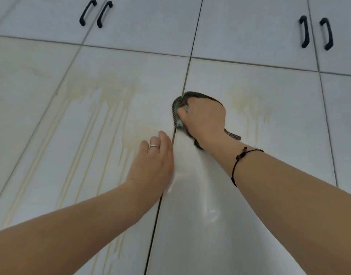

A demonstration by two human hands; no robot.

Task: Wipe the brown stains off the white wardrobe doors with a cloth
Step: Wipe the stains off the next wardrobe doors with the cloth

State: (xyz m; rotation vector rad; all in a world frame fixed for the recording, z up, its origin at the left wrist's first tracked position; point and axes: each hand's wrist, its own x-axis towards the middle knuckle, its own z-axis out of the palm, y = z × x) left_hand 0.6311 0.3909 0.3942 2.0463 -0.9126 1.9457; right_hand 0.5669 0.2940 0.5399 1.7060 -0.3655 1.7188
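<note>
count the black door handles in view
4 black handles: one and its neighbour at the upper left, one and its neighbour at the upper right. More may lie outside the frame.

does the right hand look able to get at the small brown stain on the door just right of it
Probably yes: the right hand grips the cloth against that same door, and the stain lies close beside it with only bare door between.

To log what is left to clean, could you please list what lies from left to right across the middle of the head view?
In order: large drip stain → left hand → right hand gripping the cloth → small stain.
</note>
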